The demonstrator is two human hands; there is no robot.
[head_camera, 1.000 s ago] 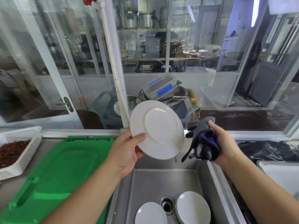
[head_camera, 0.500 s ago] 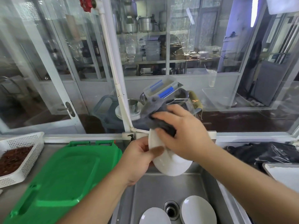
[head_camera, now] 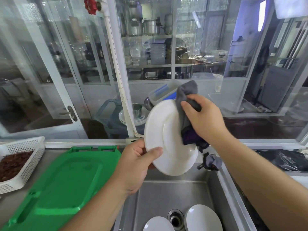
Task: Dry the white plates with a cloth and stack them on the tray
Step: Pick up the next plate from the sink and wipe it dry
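Head view: left hand (head_camera: 133, 165) grips white plate (head_camera: 165, 140) by its left rim, tilted above the sink (head_camera: 166, 194). Right hand (head_camera: 202, 119) clutches grey cloth (head_camera: 184, 104) against plate's right side. Two plates (head_camera: 204, 218) in sink, near. Green tray (head_camera: 63, 180) left of sink.

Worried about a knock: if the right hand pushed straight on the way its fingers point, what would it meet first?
Probably only the cloth it grips, then the white plate behind.

From where I sit, the green tray (head_camera: 55, 184) lies bare and reachable, hemmed only by the white basket (head_camera: 23, 157) and, I think, the window ledge (head_camera: 83, 144) behind.
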